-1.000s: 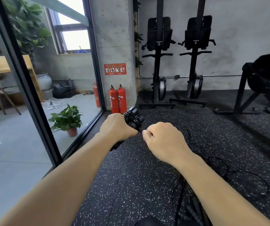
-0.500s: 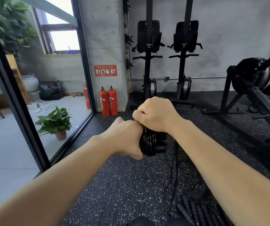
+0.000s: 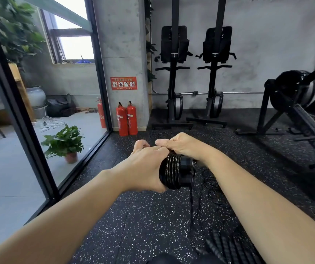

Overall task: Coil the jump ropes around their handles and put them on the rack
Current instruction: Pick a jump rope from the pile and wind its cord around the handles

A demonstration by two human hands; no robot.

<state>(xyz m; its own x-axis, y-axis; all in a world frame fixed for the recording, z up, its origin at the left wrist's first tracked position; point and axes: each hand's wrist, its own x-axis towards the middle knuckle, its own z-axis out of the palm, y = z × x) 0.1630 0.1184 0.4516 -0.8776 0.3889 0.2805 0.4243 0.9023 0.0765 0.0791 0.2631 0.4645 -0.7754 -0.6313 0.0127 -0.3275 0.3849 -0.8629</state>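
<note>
My left hand grips a pair of black jump rope handles held sideways, with several turns of black rope coiled round them. My right hand sits on top of the coil, fingers curled and pinching the rope against it. The loose rest of the rope trails down to the speckled black floor below my right forearm. More jump rope handles lie on the floor at the bottom right. No rack is in sight.
A glass wall with a black frame runs along the left; a potted plant stands behind it. Red fire extinguishers stand by the concrete pillar. Two upright rowing machines lean at the back wall, another black machine stands right.
The handles turned from pointing away to lying sideways with more coils showing. My right hand swung from beside the handles over the top of the coil, carrying the rope round.
</note>
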